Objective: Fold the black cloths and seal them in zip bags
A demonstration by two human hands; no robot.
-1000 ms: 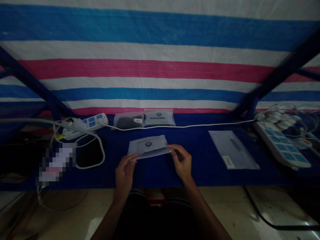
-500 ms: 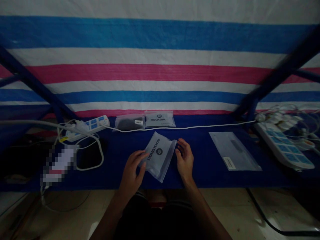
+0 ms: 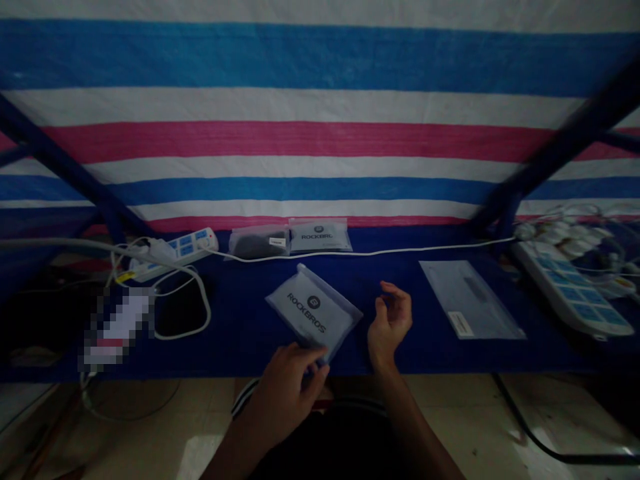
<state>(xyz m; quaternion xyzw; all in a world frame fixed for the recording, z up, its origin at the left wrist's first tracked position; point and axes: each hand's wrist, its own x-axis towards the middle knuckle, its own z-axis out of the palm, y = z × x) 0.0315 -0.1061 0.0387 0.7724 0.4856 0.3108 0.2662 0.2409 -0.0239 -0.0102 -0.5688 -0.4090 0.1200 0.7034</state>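
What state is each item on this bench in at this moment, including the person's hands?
ROCKBROS pouch: lying flat, printed side up.
Left hand: fingers over the pouch's lower edge.
Right hand: raised, half-curled, holding nothing.
Clear bag: dark item inside.
Translucent sleeve: lying flat, label up.
Power strip: plug inserted.

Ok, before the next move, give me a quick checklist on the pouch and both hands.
The pouch lies printed side up: ok.
The left hand touches its lower edge: ok.
Firm grip by that hand: cannot tell.
The right hand is off the pouch, holding nothing: ok.
The white cable lies apart from the pouch: ok.
Pouch contents: cannot tell.
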